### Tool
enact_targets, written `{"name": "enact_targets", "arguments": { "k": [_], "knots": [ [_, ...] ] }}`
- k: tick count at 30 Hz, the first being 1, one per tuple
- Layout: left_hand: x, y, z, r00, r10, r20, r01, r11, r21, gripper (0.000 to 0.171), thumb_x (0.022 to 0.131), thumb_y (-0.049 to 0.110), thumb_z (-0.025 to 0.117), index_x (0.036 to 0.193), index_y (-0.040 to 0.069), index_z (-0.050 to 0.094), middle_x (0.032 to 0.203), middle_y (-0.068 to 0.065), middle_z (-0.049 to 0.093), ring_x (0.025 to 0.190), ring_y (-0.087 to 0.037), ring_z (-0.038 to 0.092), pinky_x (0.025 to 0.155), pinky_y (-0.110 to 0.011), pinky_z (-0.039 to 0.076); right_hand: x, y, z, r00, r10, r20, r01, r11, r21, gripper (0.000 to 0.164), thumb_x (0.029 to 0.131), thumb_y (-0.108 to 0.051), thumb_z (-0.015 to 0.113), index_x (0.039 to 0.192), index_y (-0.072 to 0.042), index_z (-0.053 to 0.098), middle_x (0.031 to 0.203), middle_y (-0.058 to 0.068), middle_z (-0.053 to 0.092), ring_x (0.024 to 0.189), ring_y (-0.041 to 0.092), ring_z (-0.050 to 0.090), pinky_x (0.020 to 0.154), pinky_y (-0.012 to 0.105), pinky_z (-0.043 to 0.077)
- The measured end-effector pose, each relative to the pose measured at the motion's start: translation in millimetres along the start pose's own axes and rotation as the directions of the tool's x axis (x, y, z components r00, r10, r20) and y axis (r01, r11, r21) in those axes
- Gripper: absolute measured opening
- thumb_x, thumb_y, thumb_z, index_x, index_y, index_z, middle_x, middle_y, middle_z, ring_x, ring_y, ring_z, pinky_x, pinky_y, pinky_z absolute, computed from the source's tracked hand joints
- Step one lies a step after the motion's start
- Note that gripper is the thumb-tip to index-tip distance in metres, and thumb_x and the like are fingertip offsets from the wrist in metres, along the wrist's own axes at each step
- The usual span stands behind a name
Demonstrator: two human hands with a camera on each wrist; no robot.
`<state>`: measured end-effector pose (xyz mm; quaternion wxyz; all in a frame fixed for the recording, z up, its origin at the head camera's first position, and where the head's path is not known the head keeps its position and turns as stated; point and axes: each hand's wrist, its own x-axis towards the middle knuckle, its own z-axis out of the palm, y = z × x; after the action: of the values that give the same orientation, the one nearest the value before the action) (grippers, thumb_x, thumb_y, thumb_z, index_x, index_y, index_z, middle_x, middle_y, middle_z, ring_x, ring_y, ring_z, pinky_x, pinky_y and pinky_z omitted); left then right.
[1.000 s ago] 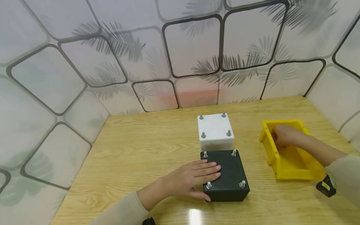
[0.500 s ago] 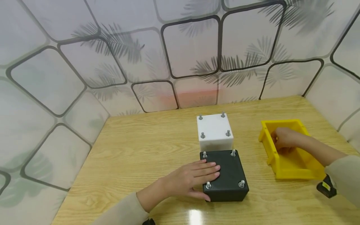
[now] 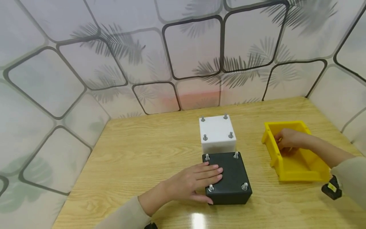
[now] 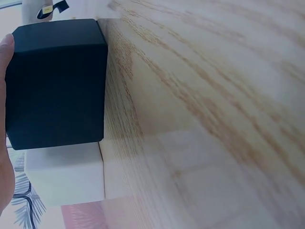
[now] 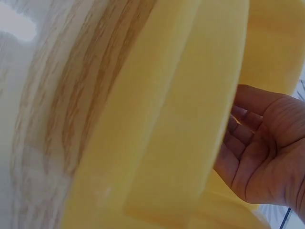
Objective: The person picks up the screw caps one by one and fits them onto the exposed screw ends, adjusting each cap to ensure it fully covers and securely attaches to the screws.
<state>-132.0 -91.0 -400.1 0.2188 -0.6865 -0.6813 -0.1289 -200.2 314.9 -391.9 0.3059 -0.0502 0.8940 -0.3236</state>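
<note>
My left hand [image 3: 190, 179] lies with straight fingers across the top of a black square block [image 3: 234, 171], its thumb along the near side. Short metal bolts stand up at the block's corners. In the left wrist view, one plain side of the black block [image 4: 57, 95] shows, with part of the hand at the left edge. My right hand [image 3: 292, 139] reaches down into a yellow plastic bin [image 3: 300, 176]. From the right wrist, its fingers look bent, but the bin wall [image 5: 190, 114] hides the fingertips; I cannot tell what they hold.
Directly behind the black block stands a white block [image 3: 216, 127], also with bolts at its corners. Both blocks and the bin rest on a wood-grain table [image 3: 137, 143]. Patterned panels [image 3: 194, 47] enclose the table at the back and sides.
My right hand shifts slightly inside the bin, its fingers working near the left wall. The left hand stays on the black block. The head view drifts slightly.
</note>
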Motion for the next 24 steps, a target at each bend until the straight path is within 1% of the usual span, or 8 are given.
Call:
{"name": "enact_targets", "arguments": {
  "k": [2,7,12,17,20,24],
  "knots": [
    [-0.1,0.0,-0.5,1.000,-0.002,0.002,0.002,1.000,-0.004,0.079,0.076,0.051,0.074,0.131,-0.003,0.054,0.140,-0.016,0.049,0.133,-0.026,0.043,0.113,-0.039,0.031,1.0,-0.3,0.9,1.000,0.009,-0.006,-0.009,1.000,0.010,0.002,0.083,-0.002,0.059,0.083,-0.002,0.061,0.063,0.002,0.062,0.059,0.014,0.061,0.055,0.030,0.055],
    [-0.3,-0.6,-1.1,1.000,-0.002,0.004,0.002,1.000,-0.015,0.078,0.077,0.050,0.073,0.131,-0.003,0.054,0.140,-0.016,0.048,0.133,-0.026,0.043,0.113,-0.039,0.031,2.2,-0.2,0.8,1.000,0.022,0.015,-0.022,0.999,0.035,0.011,0.083,0.000,0.057,0.093,0.004,0.062,0.063,0.005,0.065,0.058,0.016,0.065,0.055,0.032,0.057],
    [-0.2,-1.1,-1.5,1.000,0.000,0.007,0.000,1.000,-0.018,0.077,0.079,0.051,0.071,0.131,-0.003,0.053,0.141,-0.016,0.048,0.134,-0.026,0.042,0.113,-0.039,0.030,2.3,-0.6,-0.1,0.999,0.030,0.036,-0.032,0.999,0.043,0.013,0.084,0.001,0.056,0.095,0.006,0.061,0.063,0.006,0.066,0.057,0.016,0.066,0.056,0.032,0.058],
    [0.2,-0.6,-2.2,1.000,-0.001,0.007,0.001,1.000,-0.013,0.077,0.078,0.051,0.072,0.131,-0.003,0.054,0.140,-0.016,0.049,0.133,-0.026,0.043,0.113,-0.038,0.031,1.2,-0.7,-1.1,0.999,0.019,0.037,-0.021,0.998,0.057,0.018,0.088,-0.001,0.053,0.102,0.009,0.061,0.066,0.005,0.067,0.059,0.017,0.066,0.058,0.032,0.058],
    [0.5,-1.1,-2.8,1.000,0.010,0.004,-0.010,1.000,-0.002,0.077,0.078,0.051,0.072,0.130,-0.002,0.054,0.139,-0.016,0.049,0.132,-0.026,0.044,0.112,-0.038,0.032,-0.1,-0.9,-0.7,0.999,0.023,0.040,-0.026,0.997,0.068,0.018,0.090,-0.002,0.052,0.103,0.008,0.061,0.068,0.004,0.066,0.061,0.016,0.066,0.060,0.032,0.058],
    [0.7,-1.8,-3.1,1.000,0.021,0.006,-0.021,1.000,0.010,0.077,0.078,0.052,0.072,0.130,-0.002,0.055,0.139,-0.016,0.050,0.132,-0.026,0.044,0.112,-0.038,0.032,-2.3,-0.6,-1.7,0.999,0.019,0.045,-0.022,0.997,0.069,0.015,0.091,-0.003,0.053,0.099,0.005,0.061,0.069,0.003,0.064,0.062,0.016,0.066,0.061,0.032,0.058]
  ]
}}
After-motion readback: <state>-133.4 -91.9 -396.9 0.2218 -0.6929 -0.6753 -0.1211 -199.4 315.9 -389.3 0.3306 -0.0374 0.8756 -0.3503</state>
